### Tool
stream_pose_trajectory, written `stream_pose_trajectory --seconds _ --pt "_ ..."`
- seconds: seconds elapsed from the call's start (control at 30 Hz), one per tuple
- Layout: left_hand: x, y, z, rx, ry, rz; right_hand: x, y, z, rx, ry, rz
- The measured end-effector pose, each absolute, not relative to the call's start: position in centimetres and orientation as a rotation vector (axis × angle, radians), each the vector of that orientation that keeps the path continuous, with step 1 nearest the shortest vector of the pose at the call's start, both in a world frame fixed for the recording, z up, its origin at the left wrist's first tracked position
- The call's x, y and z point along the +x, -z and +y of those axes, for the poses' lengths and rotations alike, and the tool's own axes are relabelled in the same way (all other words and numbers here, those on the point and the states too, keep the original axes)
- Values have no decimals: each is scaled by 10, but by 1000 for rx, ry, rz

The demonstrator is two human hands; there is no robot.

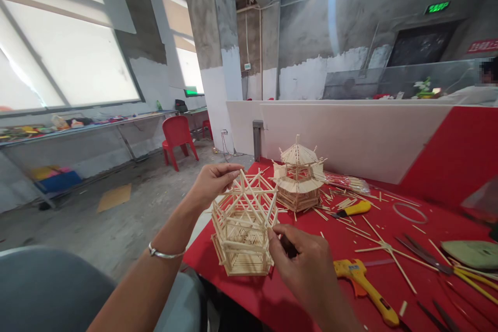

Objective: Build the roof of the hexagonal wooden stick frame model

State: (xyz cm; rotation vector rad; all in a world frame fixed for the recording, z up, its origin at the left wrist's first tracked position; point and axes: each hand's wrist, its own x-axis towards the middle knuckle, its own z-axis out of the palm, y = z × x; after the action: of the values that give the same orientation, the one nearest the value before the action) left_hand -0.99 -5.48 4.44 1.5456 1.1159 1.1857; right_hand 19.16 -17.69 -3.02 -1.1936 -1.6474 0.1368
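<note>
An unfinished stick-built pavilion frame (243, 228) stands at the near left corner of the red table (389, 290). My left hand (213, 181) pinches the top of its roof frame, fingers closed on a thin stick. At the frame's right side my right hand (307, 267) has its fingertips pinched on one upright stick. A finished stick pagoda (299, 174) with two roofs stands just behind the frame.
A yellow glue gun (365, 282) lies right of my right hand. A yellow-handled cutter (354, 210), scissors (428, 257), a ring (409, 212), a pale green lid (474, 253) and loose sticks are scattered on the table. A white partition (350, 135) runs behind. A red chair (178, 137) stands on the floor, left.
</note>
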Motion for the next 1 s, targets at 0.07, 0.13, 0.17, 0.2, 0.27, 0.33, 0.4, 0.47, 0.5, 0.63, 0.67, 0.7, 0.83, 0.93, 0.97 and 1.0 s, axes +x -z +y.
stream_pose_trajectory --seconds 0.07,0.13,0.17,0.2,0.27,0.33,0.4,0.47,0.5,0.63,0.67,0.7,0.83,0.93,0.97,1.0 --pt "-10 -44 -55 1548 -1187 1110 192 31 -176 -1194 -132 -1646" --pt "-10 -44 -55 1547 -1189 1112 193 32 -176 -1183 -124 -1655" --pt "-10 -44 -56 1545 -1189 1116 193 32 -176 -1174 -120 -1663" --pt "-9 -44 -56 1545 -1190 1118 194 33 -175 -1167 -117 -1669" --pt "-9 -44 -56 1548 -1187 1119 195 34 -175 -1158 -112 -1677" --pt "-9 -44 -56 1555 -1189 1117 195 34 -175 -1161 -107 -1682" --pt "-10 -43 -55 1563 -1192 1117 196 34 -175 -1156 -98 -1687" --pt "-10 -43 -55 1568 -1194 1117 196 34 -175 -1147 -96 -1684" --pt "-10 -43 -55 1569 -1193 1116 196 34 -174 -1142 -98 -1682" --pt "-10 -43 -54 1558 -1182 1118 195 35 -174 -1151 -117 -1687" --pt "-9 -43 -54 1557 -1179 1119 195 34 -174 -1153 -116 -1689" --pt "-9 -43 -54 1557 -1178 1121 195 34 -174 -1154 -115 -1690" --pt "-9 -44 -55 1569 -1176 1117 195 32 -176 -1156 -114 -1677" --pt "-8 -44 -55 1566 -1175 1124 195 30 -177 -1173 -137 -1658" --pt "-8 -44 -55 1568 -1173 1131 194 30 -177 -1180 -151 -1653" --pt "-8 -44 -56 1575 -1170 1141 194 30 -178 -1183 -165 -1650"
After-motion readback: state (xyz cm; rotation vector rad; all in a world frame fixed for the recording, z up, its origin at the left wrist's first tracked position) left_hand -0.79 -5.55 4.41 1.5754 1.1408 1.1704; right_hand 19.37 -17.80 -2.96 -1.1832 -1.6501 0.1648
